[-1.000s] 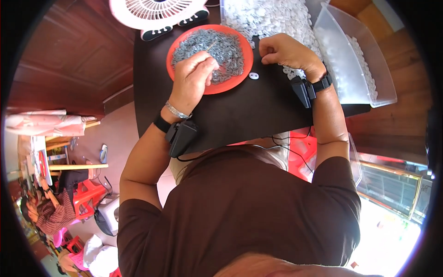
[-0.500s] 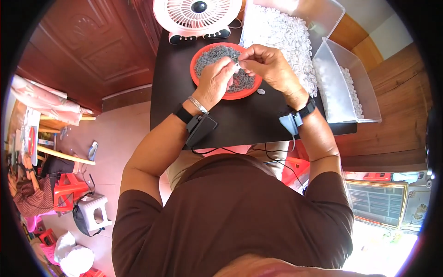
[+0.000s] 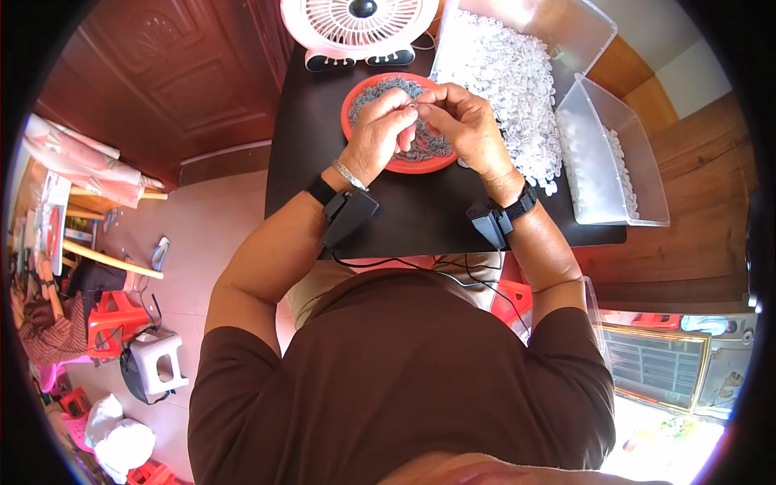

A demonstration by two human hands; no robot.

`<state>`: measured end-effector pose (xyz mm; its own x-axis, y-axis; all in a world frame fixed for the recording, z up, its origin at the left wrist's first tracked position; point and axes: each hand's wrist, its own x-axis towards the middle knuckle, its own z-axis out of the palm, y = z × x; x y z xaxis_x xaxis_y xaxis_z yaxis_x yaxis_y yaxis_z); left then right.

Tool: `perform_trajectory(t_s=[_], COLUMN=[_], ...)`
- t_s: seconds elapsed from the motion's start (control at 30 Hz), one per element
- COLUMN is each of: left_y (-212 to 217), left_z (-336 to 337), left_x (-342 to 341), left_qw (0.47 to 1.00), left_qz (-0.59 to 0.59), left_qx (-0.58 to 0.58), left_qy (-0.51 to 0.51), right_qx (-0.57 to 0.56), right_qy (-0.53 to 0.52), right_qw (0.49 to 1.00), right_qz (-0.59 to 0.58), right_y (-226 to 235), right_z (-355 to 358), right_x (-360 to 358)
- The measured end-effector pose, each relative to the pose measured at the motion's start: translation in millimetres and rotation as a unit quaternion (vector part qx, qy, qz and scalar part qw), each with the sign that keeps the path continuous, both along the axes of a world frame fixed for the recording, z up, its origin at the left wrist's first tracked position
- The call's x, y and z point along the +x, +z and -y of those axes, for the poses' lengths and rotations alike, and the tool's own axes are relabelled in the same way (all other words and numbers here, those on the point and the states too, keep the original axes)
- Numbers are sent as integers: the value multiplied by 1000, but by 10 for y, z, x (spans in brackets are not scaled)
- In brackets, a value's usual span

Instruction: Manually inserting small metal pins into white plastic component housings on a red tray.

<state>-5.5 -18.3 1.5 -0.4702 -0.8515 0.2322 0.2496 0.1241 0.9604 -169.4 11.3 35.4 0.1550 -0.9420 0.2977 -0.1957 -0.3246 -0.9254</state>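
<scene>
Over a red bowl (image 3: 349,133) full of small grey pieces (image 3: 396,83), my two hands meet fingertip to fingertip. My left hand (image 3: 380,133) is closed, its thumb and forefinger pinching a small white plastic piece that the fingers now mostly cover. From the right, my right hand (image 3: 469,125) pinches at the same spot with thumb and forefinger; whatever it grips is too small to make out. A large heap of white plastic pieces (image 3: 513,89) lies just beyond my right hand, spilling out of a clear bin (image 3: 594,36) onto the dark table (image 3: 420,214).
A smaller translucent bin (image 3: 586,178) holding more white pieces stands at the table's right edge. At the back left is a white fan (image 3: 364,36). Black cables (image 3: 388,260) run from my wrist devices near the front edge. Another person's striped sleeve (image 3: 61,331) shows far left.
My right hand has moved in against my left fingertips, covering the white piece that showed between them. The whole view has shifted slightly.
</scene>
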Motion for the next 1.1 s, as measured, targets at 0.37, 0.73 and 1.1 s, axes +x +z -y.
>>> perform_trajectory(t_s=[0.37,0.73,1.1], left_y=[-17,-2,11], left_z=[79,48,31], left_x=[22,11,6], left_qw=[999,999,997], left_qz=[4,43,66], left_qx=[33,14,26], left_qy=[-8,12,10], right_qx=[-39,-110,-51], right_qy=[34,-63,-101], right_qw=[999,968,938], right_qz=[1,-216,-328], right_y=[-145,159,-181], right_z=[151,240,529], right_x=[-22,-344,-967])
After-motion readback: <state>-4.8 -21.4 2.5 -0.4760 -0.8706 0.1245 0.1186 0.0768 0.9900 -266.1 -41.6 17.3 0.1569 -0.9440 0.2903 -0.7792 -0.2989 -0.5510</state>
